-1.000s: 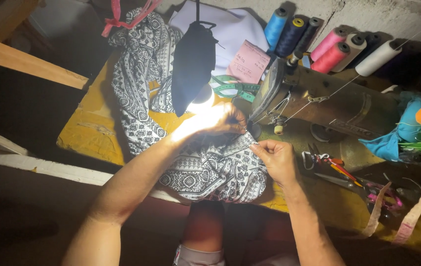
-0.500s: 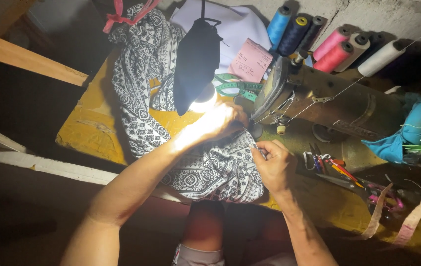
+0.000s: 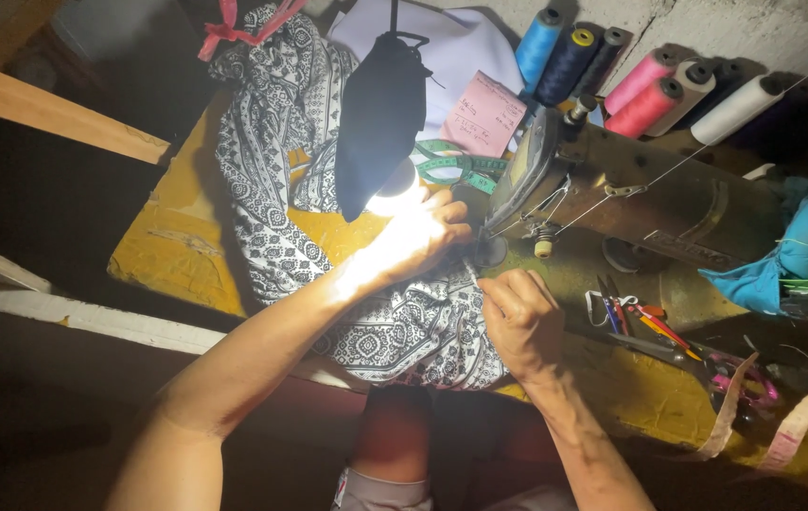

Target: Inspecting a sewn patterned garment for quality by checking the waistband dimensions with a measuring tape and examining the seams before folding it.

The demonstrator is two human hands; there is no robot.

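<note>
My right hand (image 3: 520, 320) pinches the near edge of the patterned cloth (image 3: 395, 331), which lies on the yellow table (image 3: 177, 237) and trails far left. My left hand (image 3: 418, 237) presses flat on the cloth, beside the sewing machine (image 3: 631, 194). Thread spools (image 3: 650, 90) stand far right

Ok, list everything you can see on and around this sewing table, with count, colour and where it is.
patterned fabric: one, black and white, draped over the table to the needle
sewing machine: one, brownish, right of centre
lamp: one, dark shade, lit, above the fabric
thread spools: about seven, blue, dark, pink, white, along the wall
tape measure: one, green, behind the lamp
pink paper slip: one, by the spools
scissors: pink handles, right
table: one, yellow
left hand: on the fabric
right hand: pinching the fabric
</note>
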